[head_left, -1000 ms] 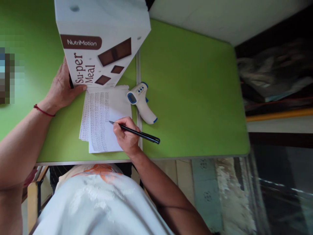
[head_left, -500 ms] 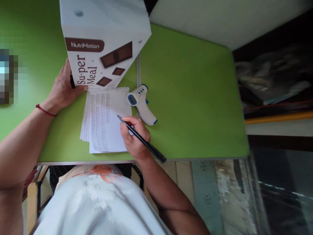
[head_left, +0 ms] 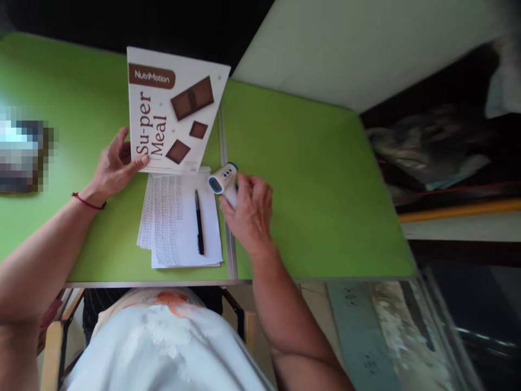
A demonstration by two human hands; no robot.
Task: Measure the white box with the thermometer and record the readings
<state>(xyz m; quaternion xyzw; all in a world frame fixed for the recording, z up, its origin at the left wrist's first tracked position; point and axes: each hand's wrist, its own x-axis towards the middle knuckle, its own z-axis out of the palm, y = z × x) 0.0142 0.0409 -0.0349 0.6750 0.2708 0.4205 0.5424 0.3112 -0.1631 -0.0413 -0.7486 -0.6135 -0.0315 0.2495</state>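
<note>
A white box (head_left: 163, 122) with brown print, reading "NutriMotion Su-per Meal", stands at the back of the written sheets. My left hand (head_left: 118, 167) grips its lower left corner, thumb on the printed face and the other fingers partly hidden. At the right of the papers my right hand (head_left: 250, 212) is closed round the handle of a white and blue infrared thermometer (head_left: 223, 178), its small screen towards me. A black pen (head_left: 198, 222) lies on the blank part of the top sheet of paper (head_left: 187, 239), whose left side is covered in handwriting.
The green table (head_left: 317, 195) has a seam running by the papers and a metal front edge close to my body. A blurred-out object (head_left: 22, 152) is at the far left. To the right, a dark shelf (head_left: 439, 146) holds plastic bags.
My right hand has put the pen down on the paper and taken hold of the thermometer. The box, still in my left hand, now shows its printed face more squarely, its top no longer visible.
</note>
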